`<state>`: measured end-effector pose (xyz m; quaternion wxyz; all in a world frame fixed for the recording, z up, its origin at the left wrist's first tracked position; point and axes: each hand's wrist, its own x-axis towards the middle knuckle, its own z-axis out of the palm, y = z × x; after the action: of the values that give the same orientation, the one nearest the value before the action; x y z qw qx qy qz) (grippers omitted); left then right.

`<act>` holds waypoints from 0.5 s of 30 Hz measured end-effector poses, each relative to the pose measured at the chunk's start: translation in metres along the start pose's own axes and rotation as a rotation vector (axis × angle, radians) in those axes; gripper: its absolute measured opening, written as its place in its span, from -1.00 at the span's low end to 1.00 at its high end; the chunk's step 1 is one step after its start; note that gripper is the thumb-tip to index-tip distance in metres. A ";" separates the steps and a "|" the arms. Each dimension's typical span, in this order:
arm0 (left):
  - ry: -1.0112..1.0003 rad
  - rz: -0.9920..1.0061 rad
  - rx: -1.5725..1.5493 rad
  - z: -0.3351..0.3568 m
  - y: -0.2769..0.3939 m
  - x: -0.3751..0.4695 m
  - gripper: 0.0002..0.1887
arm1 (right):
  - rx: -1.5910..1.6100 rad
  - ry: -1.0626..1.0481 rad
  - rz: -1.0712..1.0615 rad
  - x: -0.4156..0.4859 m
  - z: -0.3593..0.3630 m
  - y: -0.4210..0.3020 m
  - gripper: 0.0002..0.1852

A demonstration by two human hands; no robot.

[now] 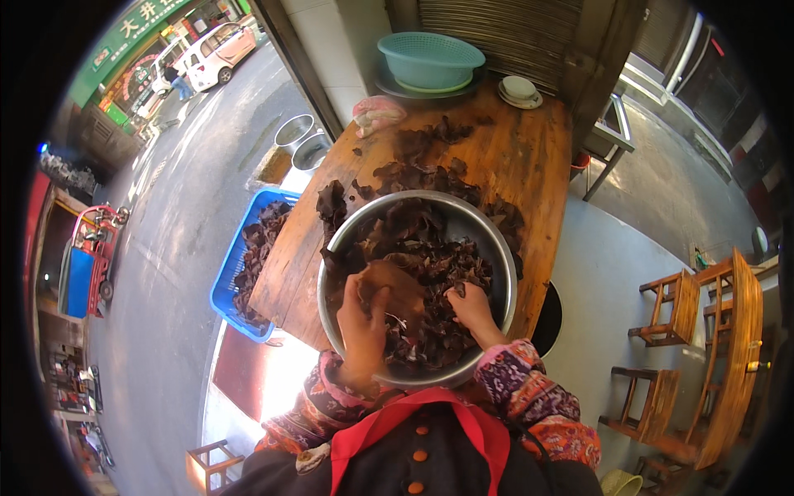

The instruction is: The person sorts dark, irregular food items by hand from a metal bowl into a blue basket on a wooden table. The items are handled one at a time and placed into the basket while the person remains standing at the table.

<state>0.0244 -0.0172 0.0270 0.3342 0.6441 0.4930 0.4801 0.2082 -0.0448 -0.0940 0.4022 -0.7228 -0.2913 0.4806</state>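
A large round metal basin (pixel 510 273) stands at the near end of a wooden table (pixel 527 149), filled with dark brown wood ear fungus (pixel 428 260). My left hand (pixel 366 316), on the basin's left side, holds a broad brown piece of wood ear between thumb and fingers. At the right, my right hand (pixel 474 310) reaches into the heap, its curled fingertips on a dark piece; part of them is hidden. More wood ear (pixel 428 177) lies on the table around the basin's far rim. Small pale bits show on the heap between my hands.
Beside the table's left edge is a blue plastic basket (pixel 226 266) of wood ear. At the far end stand a green plastic colander (pixel 434 59), a pink cloth (pixel 378 115) and a small bowl on a plate (pixel 520 90). Wooden stools (pixel 670 310) stand at the right.
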 end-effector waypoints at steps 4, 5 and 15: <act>-0.096 -0.022 -0.043 0.001 -0.024 0.014 -0.70 | 0.404 -0.405 -0.100 -0.035 -0.020 -0.030 -0.68; -0.095 -0.026 -0.041 0.002 -0.027 0.012 -0.71 | 0.319 -0.490 -0.134 -0.047 -0.017 -0.043 -0.64; -0.136 -0.008 -0.056 0.021 -0.010 -0.007 -0.71 | 0.345 -0.210 0.109 -0.008 -0.003 -0.017 -0.83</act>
<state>0.0406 -0.0201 0.0099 0.3867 0.6635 0.4582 0.4475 0.2071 -0.0435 -0.0750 0.4609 -0.6039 -0.2052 0.6171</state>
